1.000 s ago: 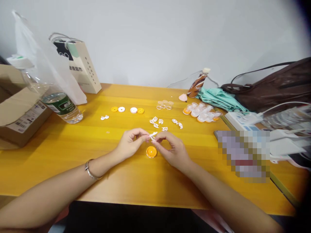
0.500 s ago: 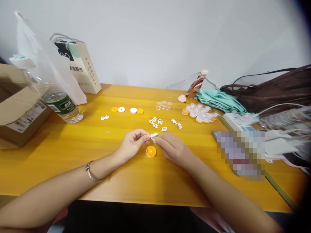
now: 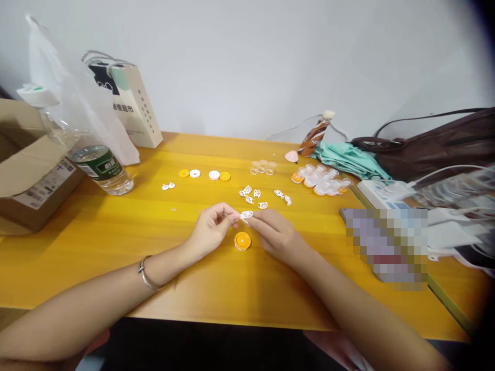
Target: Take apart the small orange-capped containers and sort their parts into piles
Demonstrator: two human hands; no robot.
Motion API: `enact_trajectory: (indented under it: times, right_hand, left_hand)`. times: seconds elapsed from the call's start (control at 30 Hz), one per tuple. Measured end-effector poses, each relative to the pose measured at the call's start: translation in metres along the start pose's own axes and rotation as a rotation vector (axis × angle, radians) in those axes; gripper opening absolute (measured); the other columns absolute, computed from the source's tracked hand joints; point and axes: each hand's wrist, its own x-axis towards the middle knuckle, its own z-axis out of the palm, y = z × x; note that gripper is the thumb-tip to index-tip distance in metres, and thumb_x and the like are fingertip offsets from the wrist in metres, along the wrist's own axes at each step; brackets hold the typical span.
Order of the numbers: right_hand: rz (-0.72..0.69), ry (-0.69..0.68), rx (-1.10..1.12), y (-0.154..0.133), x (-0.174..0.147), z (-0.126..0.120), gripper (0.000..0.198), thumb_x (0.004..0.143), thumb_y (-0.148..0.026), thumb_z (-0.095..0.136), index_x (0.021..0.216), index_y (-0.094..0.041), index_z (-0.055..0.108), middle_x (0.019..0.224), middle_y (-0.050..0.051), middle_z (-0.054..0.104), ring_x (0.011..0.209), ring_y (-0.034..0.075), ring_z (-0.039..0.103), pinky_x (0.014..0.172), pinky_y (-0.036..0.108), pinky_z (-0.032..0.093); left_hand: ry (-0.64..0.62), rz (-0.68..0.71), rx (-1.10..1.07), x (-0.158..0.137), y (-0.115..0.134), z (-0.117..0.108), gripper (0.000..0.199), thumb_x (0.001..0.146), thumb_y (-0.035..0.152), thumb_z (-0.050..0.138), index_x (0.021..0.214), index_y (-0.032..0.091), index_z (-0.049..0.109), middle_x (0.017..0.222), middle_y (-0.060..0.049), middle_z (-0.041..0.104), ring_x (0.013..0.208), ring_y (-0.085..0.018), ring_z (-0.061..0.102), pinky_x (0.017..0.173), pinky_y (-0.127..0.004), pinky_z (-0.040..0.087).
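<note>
Head view: a white openwork piece [image 3: 246, 214] is spanning the gap between the left hand [image 3: 211, 226], pinching its left end, and the right hand [image 3: 280, 239], pinching its right; a round orange cup [image 3: 242, 240] is resting on the table [image 3: 216, 299] nearby.

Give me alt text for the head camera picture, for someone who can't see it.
A person's left hand and right hand hold a small white openwork piece at their fingertips over a yellow wooden table. A round orange cup-shaped part sits nearer the person; similar white openwork pieces lie beyond, with a clear plastic water bottle at left.
</note>
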Motion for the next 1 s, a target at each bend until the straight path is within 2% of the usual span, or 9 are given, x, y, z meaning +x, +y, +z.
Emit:
enact_trajectory:
  times: [0.1, 0.27, 0.37, 0.5, 0.67, 0.73, 0.83, 0.9, 1.0]
  right_hand:
    - [-0.029, -0.023, -0.049, 0.001, -0.001, -0.003, 0.028, 0.087, -0.010, 0.038, 0.103, -0.019, 0.058, 0.087, 0.009, 0.063, 0.079, 0.018, 0.058, 0.069, 0.030, 0.049]
    - [0.005, -0.132, -0.057, -0.002, 0.003, -0.004, 0.031, 0.086, -0.006, 0.035, 0.103, -0.019, 0.058, 0.083, 0.007, 0.063, 0.074, 0.015, 0.056, 0.064, 0.027, 0.048]
    - [-0.008, -0.175, -0.074, -0.003, 0.003, -0.006, 0.028, 0.088, -0.008, 0.036, 0.101, -0.018, 0.058, 0.082, 0.006, 0.063, 0.073, 0.015, 0.055, 0.064, 0.027, 0.048]
    - [-0.044, -0.140, -0.101, -0.003, 0.002, -0.006, 0.028, 0.088, -0.007, 0.036, 0.103, -0.017, 0.057, 0.085, 0.007, 0.063, 0.075, 0.015, 0.055, 0.066, 0.027, 0.047]
    - [-0.024, -0.125, -0.155, -0.006, 0.001, 0.000, 0.024, 0.086, -0.007, 0.038, 0.096, -0.015, 0.058, 0.080, 0.007, 0.062, 0.072, 0.016, 0.054, 0.066, 0.029, 0.047]
    - [-0.031, -0.147, -0.182, -0.007, 0.001, 0.000, 0.024, 0.086, -0.006, 0.038, 0.094, -0.014, 0.059, 0.078, 0.007, 0.062, 0.073, 0.017, 0.054, 0.067, 0.029, 0.047]
    - [-0.012, -0.128, -0.178, -0.002, -0.001, 0.000, 0.023, 0.086, -0.007, 0.038, 0.093, -0.014, 0.059, 0.079, 0.008, 0.062, 0.074, 0.017, 0.055, 0.068, 0.030, 0.047]
    - [0.086, -0.054, -0.124, 0.008, -0.001, 0.000, 0.018, 0.087, -0.012, 0.042, 0.091, -0.016, 0.058, 0.080, 0.007, 0.062, 0.076, 0.017, 0.056, 0.070, 0.029, 0.047]
    - [0.278, 0.059, -0.056, 0.032, 0.001, 0.005, 0.010, 0.087, -0.020, 0.048, 0.086, -0.019, 0.058, 0.080, 0.006, 0.063, 0.076, 0.017, 0.058, 0.070, 0.030, 0.047]
  left_hand:
    - [-0.025, 0.070, 0.089, 0.000, 0.001, -0.003, 0.018, 0.082, 0.030, 0.054, 0.073, 0.015, 0.059, 0.065, 0.000, 0.061, 0.063, -0.011, 0.055, 0.063, -0.023, 0.043]
    - [-0.221, 0.204, 0.408, 0.005, 0.005, -0.015, 0.022, 0.085, 0.032, 0.050, 0.077, 0.017, 0.064, 0.076, -0.002, 0.067, 0.070, -0.013, 0.058, 0.064, -0.024, 0.043]
    - [-0.266, 0.277, 0.515, 0.007, 0.006, -0.019, 0.026, 0.086, 0.034, 0.049, 0.076, 0.016, 0.065, 0.073, -0.003, 0.065, 0.065, -0.012, 0.056, 0.059, -0.023, 0.040]
    - [-0.276, 0.286, 0.543, 0.005, 0.006, -0.016, 0.033, 0.090, 0.032, 0.041, 0.071, 0.016, 0.062, 0.063, -0.001, 0.060, 0.057, -0.010, 0.052, 0.056, -0.022, 0.037]
    - [-0.179, 0.355, 0.638, 0.003, 0.004, -0.012, 0.032, 0.090, 0.029, 0.042, 0.068, 0.016, 0.061, 0.059, -0.001, 0.058, 0.055, -0.011, 0.050, 0.057, -0.023, 0.036]
    - [-0.099, 0.390, 0.701, 0.006, 0.003, -0.016, 0.031, 0.089, 0.028, 0.043, 0.067, 0.016, 0.061, 0.057, -0.001, 0.057, 0.054, -0.011, 0.050, 0.056, -0.023, 0.035]
    - [0.046, 0.346, 0.721, 0.014, 0.004, -0.028, 0.031, 0.088, 0.031, 0.044, 0.069, 0.015, 0.062, 0.060, -0.001, 0.059, 0.053, -0.010, 0.050, 0.054, -0.022, 0.036]
    - [0.097, 0.321, 0.694, 0.017, 0.004, -0.033, 0.029, 0.088, 0.032, 0.044, 0.072, 0.016, 0.062, 0.065, -0.001, 0.062, 0.055, -0.010, 0.053, 0.057, -0.022, 0.038]
    - [0.066, 0.355, 0.672, 0.016, 0.002, -0.031, 0.026, 0.088, 0.032, 0.046, 0.076, 0.017, 0.062, 0.069, -0.001, 0.064, 0.062, -0.011, 0.056, 0.062, -0.022, 0.041]
